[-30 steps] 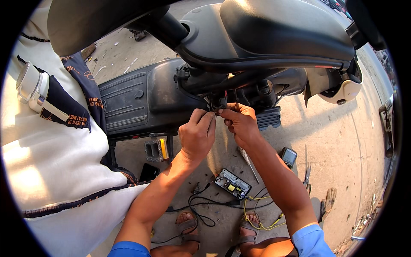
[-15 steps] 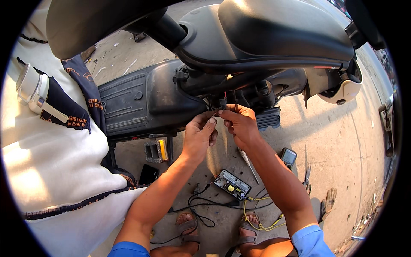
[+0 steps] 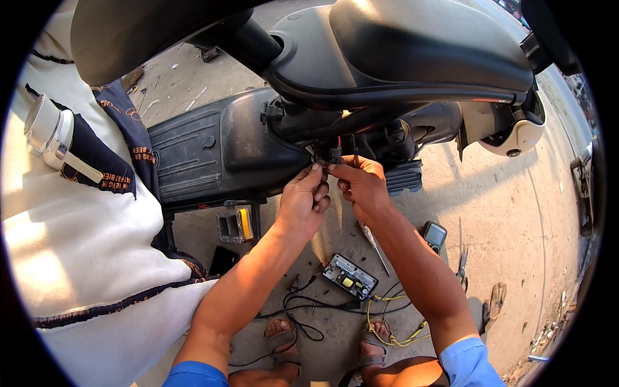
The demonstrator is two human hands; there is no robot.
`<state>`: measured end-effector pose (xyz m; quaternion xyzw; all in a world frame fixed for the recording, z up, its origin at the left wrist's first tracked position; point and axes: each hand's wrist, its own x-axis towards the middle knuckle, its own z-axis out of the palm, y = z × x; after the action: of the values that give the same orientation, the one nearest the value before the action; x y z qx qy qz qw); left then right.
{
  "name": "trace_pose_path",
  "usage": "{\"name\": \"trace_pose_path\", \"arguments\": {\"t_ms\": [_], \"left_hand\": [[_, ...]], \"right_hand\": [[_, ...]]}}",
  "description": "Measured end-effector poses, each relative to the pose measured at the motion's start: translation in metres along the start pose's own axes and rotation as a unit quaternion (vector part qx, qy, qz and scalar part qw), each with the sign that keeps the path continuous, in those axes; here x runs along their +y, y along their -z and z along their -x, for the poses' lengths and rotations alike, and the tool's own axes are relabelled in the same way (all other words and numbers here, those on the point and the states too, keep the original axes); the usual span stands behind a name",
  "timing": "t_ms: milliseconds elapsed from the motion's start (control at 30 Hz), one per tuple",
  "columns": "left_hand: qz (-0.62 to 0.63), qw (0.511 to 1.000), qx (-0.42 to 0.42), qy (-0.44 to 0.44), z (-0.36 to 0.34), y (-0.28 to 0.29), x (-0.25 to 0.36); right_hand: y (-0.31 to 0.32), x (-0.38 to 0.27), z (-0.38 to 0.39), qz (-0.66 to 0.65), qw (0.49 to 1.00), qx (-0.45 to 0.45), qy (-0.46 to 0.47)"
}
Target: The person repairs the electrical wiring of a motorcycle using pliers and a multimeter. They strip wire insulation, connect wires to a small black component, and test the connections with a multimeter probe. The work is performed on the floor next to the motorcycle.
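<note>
Both my hands meet at the side of a black electric scooter (image 3: 258, 145), beneath its seat. A small black connector (image 3: 335, 155) with a red wire (image 3: 340, 140) shows just above my fingertips. My right hand (image 3: 364, 187) is closed, thumb and forefinger pinching at the connector's lower end. Close beside it, my left hand (image 3: 304, 197) is closed too, its thumb and forefinger pressed together at the same spot. Whatever the left fingers pinch is too small and too covered to make out.
On the ground below lie an opened circuit board case (image 3: 350, 277), black cable (image 3: 303, 300), yellow wires (image 3: 393, 342), a screwdriver (image 3: 373, 244), a multimeter (image 3: 434, 236), pliers (image 3: 463, 263) and a glove (image 3: 496, 300). The scooter's pedal (image 3: 235, 226) sticks out near my left forearm.
My left thumb and forefinger have moved slightly up, closer to the connector, and the left forearm has shifted a little. My right hand stays nearly in place.
</note>
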<state>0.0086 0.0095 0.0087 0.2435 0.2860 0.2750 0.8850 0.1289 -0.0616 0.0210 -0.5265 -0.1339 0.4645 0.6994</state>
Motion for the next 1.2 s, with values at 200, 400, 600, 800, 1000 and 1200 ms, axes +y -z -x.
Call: {"name": "trace_pose_path", "arguments": {"t_ms": [200,400,600,800,1000,1200], "left_hand": [[0.006,0.999,0.028,0.022,-0.002,-0.002,0.001],[-0.016,0.998,0.039,0.044,-0.006,-0.004,0.008],[-0.024,0.998,0.027,0.042,-0.009,0.0,0.009],[-0.014,0.999,0.034,0.034,-0.002,-0.006,0.009],[-0.019,0.998,0.04,0.035,-0.009,0.001,0.007],[-0.024,0.998,0.042,0.026,-0.009,0.001,0.004]], "right_hand": [[0.002,0.004,-0.002,-0.001,1.0,-0.007,0.01],[0.001,0.002,-0.002,0.008,1.0,-0.005,0.014],[0.0,0.002,-0.002,0.009,1.0,0.001,0.013],[0.003,0.003,-0.002,0.0,1.0,-0.006,0.019],[0.001,0.004,-0.001,0.006,1.0,-0.009,0.015],[0.004,0.005,0.0,0.007,1.0,-0.011,0.024]]}}
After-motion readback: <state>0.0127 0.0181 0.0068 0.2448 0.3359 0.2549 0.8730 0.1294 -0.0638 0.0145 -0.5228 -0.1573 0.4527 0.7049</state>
